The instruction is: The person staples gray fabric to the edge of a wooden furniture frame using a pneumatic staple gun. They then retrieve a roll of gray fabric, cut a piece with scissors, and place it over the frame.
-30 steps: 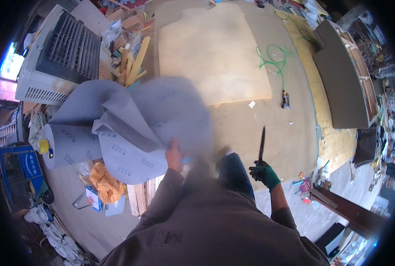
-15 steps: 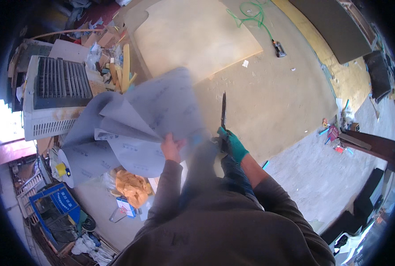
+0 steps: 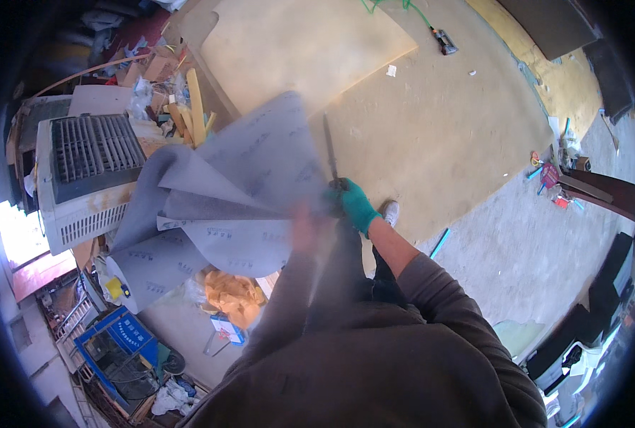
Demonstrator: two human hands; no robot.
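The sheet of material (image 3: 239, 200) is pale grey with rows of small dark print, as is its roll (image 3: 150, 274). The right hand (image 3: 356, 205) wears a teal glove; the knife blade (image 3: 329, 150) is dark. The plywood board (image 3: 310, 46) is light tan.

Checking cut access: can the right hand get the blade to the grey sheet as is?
Probably yes. The right hand holds the knife upright beside the grey sheet, which the blurred left hand holds up; nothing between.

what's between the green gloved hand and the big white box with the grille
In the head view, the folded grey sheet spreads between the right hand and the white box.
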